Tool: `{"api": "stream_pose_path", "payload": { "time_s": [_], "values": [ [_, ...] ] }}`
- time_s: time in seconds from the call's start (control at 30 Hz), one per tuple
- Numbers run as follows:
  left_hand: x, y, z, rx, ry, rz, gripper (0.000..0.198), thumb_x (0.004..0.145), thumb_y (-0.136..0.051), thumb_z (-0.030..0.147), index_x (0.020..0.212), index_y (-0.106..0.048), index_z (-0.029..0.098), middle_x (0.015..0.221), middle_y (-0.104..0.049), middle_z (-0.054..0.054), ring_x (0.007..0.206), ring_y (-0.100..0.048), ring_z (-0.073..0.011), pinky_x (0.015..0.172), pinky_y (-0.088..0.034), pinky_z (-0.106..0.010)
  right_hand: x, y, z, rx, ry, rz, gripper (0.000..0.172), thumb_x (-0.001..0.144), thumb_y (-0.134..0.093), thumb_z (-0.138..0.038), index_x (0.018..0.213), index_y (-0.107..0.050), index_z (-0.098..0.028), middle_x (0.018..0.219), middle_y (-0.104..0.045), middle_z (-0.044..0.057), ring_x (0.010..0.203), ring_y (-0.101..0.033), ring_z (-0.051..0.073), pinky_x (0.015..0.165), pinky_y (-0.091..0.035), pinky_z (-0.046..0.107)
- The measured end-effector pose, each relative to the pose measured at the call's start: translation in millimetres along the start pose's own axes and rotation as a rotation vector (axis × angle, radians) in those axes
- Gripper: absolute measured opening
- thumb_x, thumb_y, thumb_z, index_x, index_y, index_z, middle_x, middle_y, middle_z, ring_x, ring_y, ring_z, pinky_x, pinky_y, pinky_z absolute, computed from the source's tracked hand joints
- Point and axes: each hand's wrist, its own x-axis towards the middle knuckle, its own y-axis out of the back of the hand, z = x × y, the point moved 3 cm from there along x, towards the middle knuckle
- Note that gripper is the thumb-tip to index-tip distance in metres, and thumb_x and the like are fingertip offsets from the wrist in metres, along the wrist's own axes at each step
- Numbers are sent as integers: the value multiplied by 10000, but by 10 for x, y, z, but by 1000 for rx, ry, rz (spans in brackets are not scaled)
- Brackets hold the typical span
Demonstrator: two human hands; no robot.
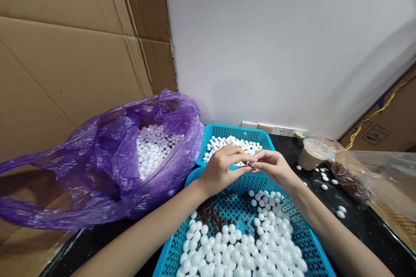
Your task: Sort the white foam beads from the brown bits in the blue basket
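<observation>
My left hand (222,166) and my right hand (274,165) meet fingertip to fingertip over the far rim of the near blue basket (302,233). Both are pinched together on something small that I cannot make out. Below them the near basket holds several white round beads (240,251) and a patch of small dark brown bits (216,214). A second blue basket (234,132) behind my hands also holds white beads.
A purple plastic bag (107,164) full of white beads lies at the left against cardboard. At the right stand a sealed drink cup (315,153) and a clear bag (364,177) with dark bits. Loose beads (325,177) dot the black tabletop.
</observation>
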Motion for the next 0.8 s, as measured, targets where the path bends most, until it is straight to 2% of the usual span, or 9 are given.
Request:
{"api": "stream_pose_path", "payload": {
  "time_s": [0.2,0.47,0.8],
  "values": [
    [-7,1,-18,24,8,-26,105,798,-630,217,894,-661,188,762,-651,-7,725,-558,-122,675,-451,-265,8,9,11,-7,-10,9,92,653,-748,-203,736,-708,-200,728,-688,-1,673,-644,106,641,-546,224],
    [-6,-13,-9,8,-14,8,166,788,-637,218,948,-643,177,790,-608,-18,764,-545,-130,681,-464,-268,8,15,14,-8,30,-8,108,683,-724,-198,786,-695,-204,718,-676,-6,612,-625,88,590,-533,207],
    [-4,-12,-17,40,-1,-16,160,801,-619,229,956,-626,190,822,-606,-17,787,-547,-136,714,-473,-288,6,-27,-34,14,32,6,195,688,-719,-197,871,-653,-219,737,-639,-10,662,-593,100,572,-522,205]
  ]
}}
